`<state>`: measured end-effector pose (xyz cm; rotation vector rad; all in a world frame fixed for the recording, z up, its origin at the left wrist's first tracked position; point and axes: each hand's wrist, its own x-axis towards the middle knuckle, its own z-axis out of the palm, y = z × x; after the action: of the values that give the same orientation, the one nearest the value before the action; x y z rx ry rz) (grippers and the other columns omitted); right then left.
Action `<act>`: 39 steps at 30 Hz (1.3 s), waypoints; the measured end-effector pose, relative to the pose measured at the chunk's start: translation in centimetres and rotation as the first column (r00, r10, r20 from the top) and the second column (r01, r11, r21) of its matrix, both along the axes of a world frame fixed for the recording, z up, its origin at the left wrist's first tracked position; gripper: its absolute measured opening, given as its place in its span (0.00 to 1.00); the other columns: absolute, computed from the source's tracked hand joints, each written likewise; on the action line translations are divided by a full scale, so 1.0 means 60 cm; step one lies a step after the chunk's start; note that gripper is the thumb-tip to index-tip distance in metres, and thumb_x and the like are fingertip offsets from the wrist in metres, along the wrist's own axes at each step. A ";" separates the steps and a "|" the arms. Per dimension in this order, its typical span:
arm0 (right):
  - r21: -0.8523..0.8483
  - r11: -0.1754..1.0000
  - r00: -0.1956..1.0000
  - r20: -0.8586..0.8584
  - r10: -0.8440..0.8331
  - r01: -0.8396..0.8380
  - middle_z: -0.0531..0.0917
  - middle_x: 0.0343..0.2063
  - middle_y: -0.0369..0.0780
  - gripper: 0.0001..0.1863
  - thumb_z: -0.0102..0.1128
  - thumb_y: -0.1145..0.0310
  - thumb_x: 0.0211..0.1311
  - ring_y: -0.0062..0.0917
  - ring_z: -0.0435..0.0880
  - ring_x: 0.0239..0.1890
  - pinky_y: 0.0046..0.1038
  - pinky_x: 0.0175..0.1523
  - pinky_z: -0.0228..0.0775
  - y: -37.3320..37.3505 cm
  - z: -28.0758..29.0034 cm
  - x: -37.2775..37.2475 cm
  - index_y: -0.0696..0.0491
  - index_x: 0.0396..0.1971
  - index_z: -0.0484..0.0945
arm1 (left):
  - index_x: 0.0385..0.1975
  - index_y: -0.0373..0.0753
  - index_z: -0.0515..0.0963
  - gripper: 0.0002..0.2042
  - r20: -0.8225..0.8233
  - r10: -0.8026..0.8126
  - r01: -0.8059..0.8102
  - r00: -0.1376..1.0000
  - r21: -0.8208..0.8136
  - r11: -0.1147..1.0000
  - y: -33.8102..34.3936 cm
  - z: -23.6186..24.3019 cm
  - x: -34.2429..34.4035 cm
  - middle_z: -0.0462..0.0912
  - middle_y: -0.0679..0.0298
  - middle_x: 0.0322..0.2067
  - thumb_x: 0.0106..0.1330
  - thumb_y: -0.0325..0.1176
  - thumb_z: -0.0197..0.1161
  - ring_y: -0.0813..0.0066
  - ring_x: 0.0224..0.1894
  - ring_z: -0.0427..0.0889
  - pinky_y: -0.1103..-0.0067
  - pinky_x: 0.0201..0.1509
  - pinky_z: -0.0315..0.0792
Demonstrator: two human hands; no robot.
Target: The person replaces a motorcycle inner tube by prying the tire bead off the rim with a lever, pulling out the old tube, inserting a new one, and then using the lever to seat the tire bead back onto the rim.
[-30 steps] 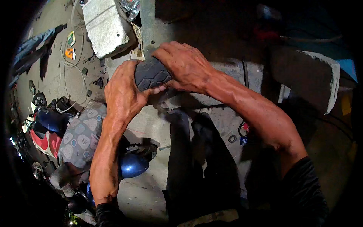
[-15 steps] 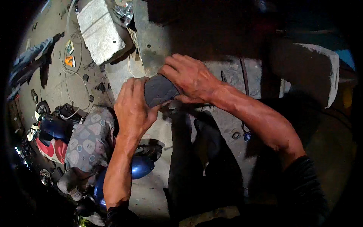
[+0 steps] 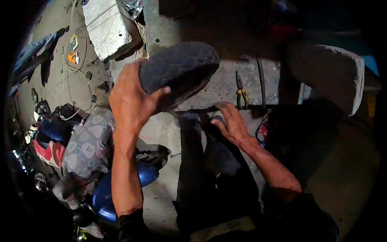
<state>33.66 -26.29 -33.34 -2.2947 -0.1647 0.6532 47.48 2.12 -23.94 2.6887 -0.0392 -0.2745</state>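
A dark tyre with a zigzag tread stands tilted on the grey work surface. My left hand grips its left end, the fingers over the far side and the thumb on the near side. Apart from the tyre, my right hand hangs by the surface's near edge. Its thumb and fingers are spread, with nothing visible between them. Beyond that hand lie pliers with yellow and black handles, jaws pointing away. To their right is a thin dark rod. The tyre's lower side is in shadow.
A pale stone-like block sits at the far left, near a looped pale cable. A blue motorbike part and a patterned cloth-covered shape are left of my forearm. My dark-trousered legs are below. Deep shadow covers the right.
My right hand has let go of the tyre and drawn back toward me. The tyre has swung to the right and shows more of its length. The pliers have come into sight.
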 end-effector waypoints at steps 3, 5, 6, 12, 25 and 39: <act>0.119 0.993 0.994 -0.109 0.026 -0.013 0.73 0.57 0.51 0.31 0.71 0.66 0.55 0.49 0.71 0.61 0.42 0.65 0.64 0.101 -0.011 -0.001 0.59 0.58 0.71 | 0.59 0.33 0.73 0.39 -0.046 0.107 -0.109 0.993 -0.030 0.994 0.098 -0.029 0.073 0.84 0.44 0.47 0.46 0.43 0.82 0.47 0.52 0.83 0.64 0.57 0.76; 0.091 0.995 1.000 0.005 0.030 -0.030 0.76 0.54 0.53 0.30 0.70 0.65 0.56 0.49 0.74 0.57 0.42 0.61 0.67 0.128 -0.066 -0.013 0.60 0.57 0.71 | 0.62 0.31 0.69 0.45 -0.126 0.150 -0.153 0.981 -0.013 0.988 0.124 -0.067 0.097 0.83 0.40 0.47 0.46 0.48 0.82 0.48 0.54 0.83 0.63 0.59 0.75; 0.035 0.998 0.993 0.110 0.049 -0.053 0.78 0.50 0.54 0.30 0.69 0.63 0.57 0.49 0.77 0.54 0.42 0.57 0.70 0.128 -0.105 -0.026 0.60 0.56 0.71 | 0.62 0.31 0.69 0.45 -0.130 0.136 -0.141 0.982 -0.028 0.990 0.133 -0.104 0.086 0.83 0.40 0.47 0.46 0.48 0.82 0.48 0.54 0.83 0.63 0.59 0.75; 0.277 0.961 0.960 -0.262 0.099 -0.023 0.81 0.24 0.53 0.14 0.55 0.60 0.71 0.53 0.83 0.32 0.50 0.38 0.73 0.178 -0.098 -0.036 0.58 0.42 0.73 | 0.65 0.29 0.64 0.45 -0.196 0.305 -0.315 0.932 -0.022 0.949 0.247 -0.160 0.037 0.78 0.36 0.55 0.49 0.44 0.80 0.46 0.61 0.77 0.64 0.65 0.69; -0.290 0.923 0.947 -0.269 0.177 -0.255 0.84 0.24 0.50 0.12 0.58 0.74 0.59 0.46 0.86 0.26 0.44 0.31 0.78 0.094 -0.007 -0.036 0.59 0.43 0.72 | 0.72 0.32 0.57 0.41 0.006 0.365 -0.366 0.931 0.015 0.931 0.073 -0.366 -0.091 0.65 0.42 0.67 0.67 0.51 0.65 0.44 0.69 0.64 0.60 0.72 0.59; -0.426 0.841 0.942 -0.103 0.320 -0.332 0.85 0.31 0.47 0.11 0.56 0.59 0.70 0.46 0.85 0.27 0.43 0.31 0.75 -0.108 -0.194 0.098 0.51 0.41 0.71 | 0.65 0.27 0.63 0.39 0.056 0.804 -0.788 0.592 -0.166 0.593 -0.014 -0.400 -0.137 0.71 0.41 0.57 0.63 0.52 0.66 0.42 0.62 0.68 0.57 0.68 0.59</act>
<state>39.55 -32.77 -44.99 -2.7193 -0.4446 0.9790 39.25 1.25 -47.95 2.2953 1.0684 0.1877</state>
